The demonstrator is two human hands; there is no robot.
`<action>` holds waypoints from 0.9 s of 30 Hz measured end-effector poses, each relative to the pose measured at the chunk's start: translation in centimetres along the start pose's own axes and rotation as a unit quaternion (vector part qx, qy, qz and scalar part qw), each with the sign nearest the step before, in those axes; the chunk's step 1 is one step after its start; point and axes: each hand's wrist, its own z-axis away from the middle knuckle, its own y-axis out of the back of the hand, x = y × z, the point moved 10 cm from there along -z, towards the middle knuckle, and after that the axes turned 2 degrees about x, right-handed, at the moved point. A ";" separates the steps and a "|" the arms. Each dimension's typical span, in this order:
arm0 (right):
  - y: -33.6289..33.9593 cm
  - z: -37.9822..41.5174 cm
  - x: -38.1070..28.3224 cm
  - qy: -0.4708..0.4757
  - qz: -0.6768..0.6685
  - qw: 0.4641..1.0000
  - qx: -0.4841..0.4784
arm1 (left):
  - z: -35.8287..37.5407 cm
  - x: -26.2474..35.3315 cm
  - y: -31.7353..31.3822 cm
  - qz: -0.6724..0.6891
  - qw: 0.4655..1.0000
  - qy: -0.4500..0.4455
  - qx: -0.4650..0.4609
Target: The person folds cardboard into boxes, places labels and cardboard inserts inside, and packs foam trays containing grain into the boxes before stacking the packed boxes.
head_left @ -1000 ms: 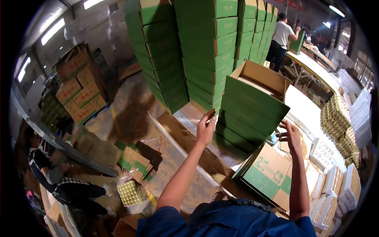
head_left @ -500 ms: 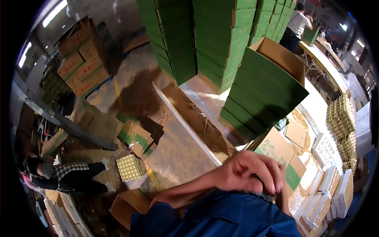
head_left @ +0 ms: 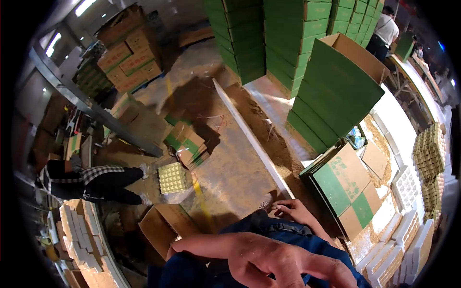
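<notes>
My left hand (head_left: 264, 257) reaches in from the lower left, close to the camera, over my dark blue clothing (head_left: 189, 271). Its fingers are bent and apart, some cut off by the bottom edge, and no object shows in it. My right hand (head_left: 293, 211) is beside my waist, in front of a dark strap (head_left: 288, 228). Its fingers are loosely bent and apart, with nothing visible in them. To its right lies a stack of flattened green and brown cartons (head_left: 343, 177).
Tall green box stacks (head_left: 283, 48) and an open green carton (head_left: 336, 96) stand ahead. A white board (head_left: 249, 137) edges a trough. Egg trays (head_left: 427, 163) and foam trays (head_left: 408, 230) are right. An open box (head_left: 165, 221) and a person (head_left: 101, 182) are left.
My left hand has moved down and toward the camera, its fingers spreading. My right hand, mostly hidden before, now shows apart from it. The view has shifted, so the surroundings appear further right.
</notes>
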 end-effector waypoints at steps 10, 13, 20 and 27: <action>-1.9 -6.1 -2.9 -0.020 0.077 0.997 -0.022 | 0.2 10.0 0.5 -0.059 0.992 0.042 0.100; -3.0 -9.4 -2.3 -0.071 0.043 0.996 -0.023 | 0.6 13.0 2.0 -0.043 0.997 0.069 -0.010; -9.1 -18.9 -13.3 -0.002 0.187 0.982 -0.039 | 5.7 24.3 10.5 -0.264 0.913 0.260 0.171; -12.5 -26.6 -14.2 0.008 0.173 0.979 -0.109 | 20.8 28.0 18.6 -0.388 0.769 0.464 0.207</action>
